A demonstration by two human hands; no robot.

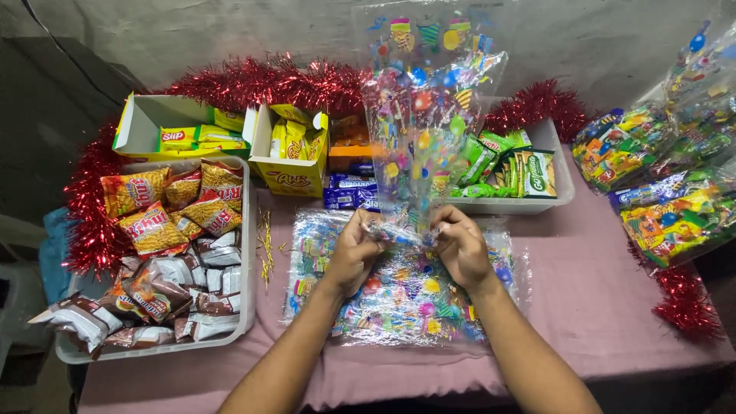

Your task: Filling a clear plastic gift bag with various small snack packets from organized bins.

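My hands at a printed bag.
My left hand (354, 253) and right hand (462, 247) pinch the upright bag's (429, 115) bottom edge above the bag stack (399, 307).

orange, brown snack packs (165, 230) left | yellow boxes (295, 149) centre | green packets (506, 169) right

A white tub (247, 285) at the left holds orange and brown-and-white snack packets, and two open yellow cartons (294, 178) of small yellow packs stand behind it. Red tinsel (268, 80) runs along the far edge of the pink tablecloth (606, 307). Another white tub (563, 188), far right of centre, holds green packets, and what look like filled printed bags (667, 207) lie at the right.
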